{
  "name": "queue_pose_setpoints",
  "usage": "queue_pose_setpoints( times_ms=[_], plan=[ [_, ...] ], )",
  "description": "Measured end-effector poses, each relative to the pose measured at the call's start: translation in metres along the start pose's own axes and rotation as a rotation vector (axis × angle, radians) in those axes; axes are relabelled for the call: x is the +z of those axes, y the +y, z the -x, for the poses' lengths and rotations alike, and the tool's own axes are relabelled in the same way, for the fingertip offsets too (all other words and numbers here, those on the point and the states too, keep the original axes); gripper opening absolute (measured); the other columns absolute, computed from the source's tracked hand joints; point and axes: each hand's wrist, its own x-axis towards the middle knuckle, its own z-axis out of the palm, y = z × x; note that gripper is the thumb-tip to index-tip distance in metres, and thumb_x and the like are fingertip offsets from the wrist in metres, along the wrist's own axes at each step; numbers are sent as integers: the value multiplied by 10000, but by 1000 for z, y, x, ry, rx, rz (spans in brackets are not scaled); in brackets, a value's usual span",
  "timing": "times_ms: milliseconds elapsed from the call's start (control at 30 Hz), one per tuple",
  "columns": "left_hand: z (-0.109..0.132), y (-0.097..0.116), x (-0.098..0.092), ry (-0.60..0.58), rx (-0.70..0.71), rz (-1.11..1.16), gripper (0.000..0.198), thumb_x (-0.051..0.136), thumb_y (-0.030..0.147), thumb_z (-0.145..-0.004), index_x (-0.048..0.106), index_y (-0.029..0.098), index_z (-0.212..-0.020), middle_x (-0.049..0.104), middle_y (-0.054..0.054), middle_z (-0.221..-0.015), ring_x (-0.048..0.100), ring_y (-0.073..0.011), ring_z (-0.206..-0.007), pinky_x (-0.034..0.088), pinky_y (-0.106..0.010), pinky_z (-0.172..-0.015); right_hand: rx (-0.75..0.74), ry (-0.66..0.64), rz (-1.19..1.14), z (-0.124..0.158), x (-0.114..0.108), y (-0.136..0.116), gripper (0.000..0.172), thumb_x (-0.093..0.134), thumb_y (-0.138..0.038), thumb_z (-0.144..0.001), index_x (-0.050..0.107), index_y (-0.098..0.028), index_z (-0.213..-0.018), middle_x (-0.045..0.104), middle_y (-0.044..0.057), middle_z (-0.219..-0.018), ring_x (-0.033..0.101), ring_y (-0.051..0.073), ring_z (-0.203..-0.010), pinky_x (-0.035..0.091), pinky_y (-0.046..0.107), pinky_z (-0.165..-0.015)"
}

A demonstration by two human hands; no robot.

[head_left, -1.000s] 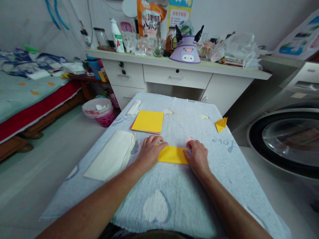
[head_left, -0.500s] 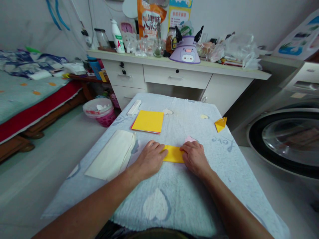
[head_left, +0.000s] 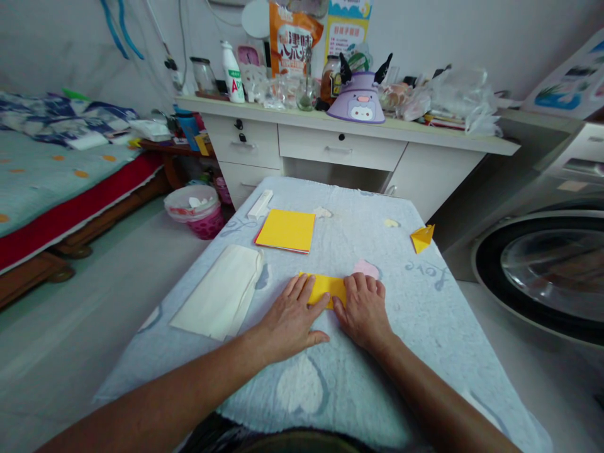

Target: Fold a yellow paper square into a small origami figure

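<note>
Yellow paper (head_left: 325,285), folded into a narrow strip, lies across the near middle of the table, and from where I stand both hands are down on it. The person's left hand (head_left: 291,318) is open, palm down, its spread fingers laid over the left part of the strip and its thumb out on the tablecloth (head_left: 391,390). The right hand (head_left: 364,309) covers the other end with bent fingers; I can't tell whether it pinches the paper or only presses it.

Beyond the left hand sits a stack of square paper (head_left: 285,230), yellow on top with red showing at one edge. A long white box (head_left: 260,204) lies just beyond its left corner. Nearer, to the left of the hands, there's a flat cream bundle (head_left: 219,292), cloth or paper, hard to say. Over by the table's right edge rests a small pointed piece of folded yellow paper (head_left: 422,238), well apart from the hands.
</note>
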Motion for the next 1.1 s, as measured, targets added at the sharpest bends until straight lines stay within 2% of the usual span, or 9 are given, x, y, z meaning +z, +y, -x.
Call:
queue_pose_setpoints(
  times_ms=[200, 400, 600, 867, 1000, 1100],
  plan=[
    [25, -10, -8, -98, 40, -13, 806, 577, 652, -822, 373, 193, -1453, 319, -192, -1551, 257, -336, -1451, 186, -528, -1165, -15, -10, 13, 0, -1, -1, 300, 513, -415, -884, 582, -158, -1023, 575, 128, -1038, 452, 293, -989, 301, 448, -912],
    [46, -15, -13, -80, -6, -26, 761, 558, 649, -835, 417, 191, -1427, 354, -162, -1542, 285, -327, -1441, 196, -530, -1167, -37, -31, 58, -4, -6, -3, 363, 482, -465, -895, 597, -140, -1011, 579, 141, -1030, 458, 313, -1021, 292, 476, -956],
    [47, -12, -10, -36, -62, -45, 779, 619, 634, -800, 454, 166, -1401, 377, -216, -1514, 329, -355, -1416, 294, -501, -1130, -12, -76, 109, -12, -11, -17, 637, 409, -705, -850, 627, -129, -1013, 599, 188, -1011, 495, 362, -990, 269, 575, -977],
    [44, -9, -9, -26, -77, -52, 747, 611, 626, -808, 473, 162, -1377, 430, -218, -1478, 380, -357, -1387, 338, -492, -1111, 89, -91, 46, -12, -11, -34, 729, 384, -786, -801, 603, -131, -1037, 576, 212, -1046, 489, 379, -1014, 260, 600, -976],
    [46, -11, -8, -9, -72, -72, 750, 630, 619, -798, 480, 158, -1371, 433, -213, -1478, 391, -358, -1381, 361, -488, -1105, 78, -77, 2, -6, -7, -26, 732, 381, -752, -834, 564, -151, -1209, 558, 191, -1124, 462, 385, -1077, 268, 601, -973],
    [51, -14, -7, 6, -60, -68, 695, 615, 590, -826, 505, 142, -1345, 446, -214, -1470, 397, -344, -1382, 374, -479, -1106, 34, -100, -34, -2, -4, -9, 725, 436, -683, -862, 425, -212, -1413, 550, 162, -1190, 459, 363, -1107, 247, 612, -995]
  ],
)
